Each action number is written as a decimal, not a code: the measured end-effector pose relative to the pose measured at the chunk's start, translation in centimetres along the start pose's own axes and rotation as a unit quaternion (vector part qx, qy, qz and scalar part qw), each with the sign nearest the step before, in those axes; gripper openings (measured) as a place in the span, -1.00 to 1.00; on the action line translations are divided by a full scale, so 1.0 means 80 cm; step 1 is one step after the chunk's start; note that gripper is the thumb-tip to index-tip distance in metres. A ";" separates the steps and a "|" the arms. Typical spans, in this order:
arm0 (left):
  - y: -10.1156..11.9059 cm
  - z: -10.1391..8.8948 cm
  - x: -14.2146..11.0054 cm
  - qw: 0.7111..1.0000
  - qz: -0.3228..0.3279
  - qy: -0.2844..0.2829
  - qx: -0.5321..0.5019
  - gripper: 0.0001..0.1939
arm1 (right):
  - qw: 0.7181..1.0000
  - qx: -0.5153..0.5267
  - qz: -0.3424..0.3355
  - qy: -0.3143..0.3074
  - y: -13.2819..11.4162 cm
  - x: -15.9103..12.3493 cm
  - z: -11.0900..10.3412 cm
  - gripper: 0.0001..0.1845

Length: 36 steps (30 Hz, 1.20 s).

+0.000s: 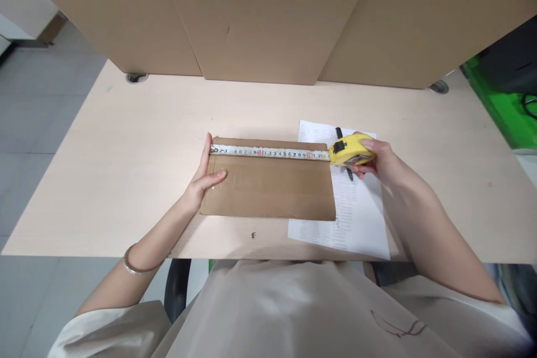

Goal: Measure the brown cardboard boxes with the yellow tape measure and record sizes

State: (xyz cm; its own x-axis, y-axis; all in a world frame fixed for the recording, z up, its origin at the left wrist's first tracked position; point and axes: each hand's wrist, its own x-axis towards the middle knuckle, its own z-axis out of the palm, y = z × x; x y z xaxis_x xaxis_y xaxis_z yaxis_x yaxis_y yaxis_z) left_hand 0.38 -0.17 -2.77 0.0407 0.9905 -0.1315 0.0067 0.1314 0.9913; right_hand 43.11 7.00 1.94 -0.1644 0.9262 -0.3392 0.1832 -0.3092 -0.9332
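A flat brown cardboard box (268, 190) lies in front of me near the table's front edge. My left hand (204, 179) grips its left end, thumb on top and a finger up against the left edge by the metal tip of the tape. The white tape blade (271, 152) is stretched along the upper part of the box, from left edge to right edge. At the right end my right hand (375, 159) holds the yellow tape measure (351, 149), its case just past the box's right edge. Beneath the case lies a black pen (350, 174), partly hidden.
A printed paper sheet (363, 224) lies under the pen and the box's right end. Large cardboard boxes (268, 22) stand along the back of the pale wooden table (126, 179). Two cable holes are at the back corners. A green surface (486, 95) with dark equipment is at right.
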 end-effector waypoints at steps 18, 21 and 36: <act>-0.007 0.002 0.008 0.998 -0.022 -0.017 -0.061 0.56 | 0.999 -0.023 -0.028 -0.010 -0.018 -0.015 0.009 -0.48; -0.007 0.000 0.009 0.999 -0.015 -0.015 -0.050 0.52 | 0.998 -0.031 -0.052 -0.034 -0.033 -0.020 0.037 -0.41; -0.015 -0.001 0.010 0.999 -0.024 0.006 -0.047 0.54 | 0.887 -0.310 -0.319 -0.127 -0.068 -0.016 0.191 -0.34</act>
State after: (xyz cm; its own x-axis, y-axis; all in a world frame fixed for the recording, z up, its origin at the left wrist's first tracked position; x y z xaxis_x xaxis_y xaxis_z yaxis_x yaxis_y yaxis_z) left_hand 0.32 0.50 -4.07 0.0309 0.9834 -0.1789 -0.0852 0.1809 0.9798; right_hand 27.50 4.17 5.62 -0.6244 0.7676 0.1445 0.4592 0.5104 -0.7271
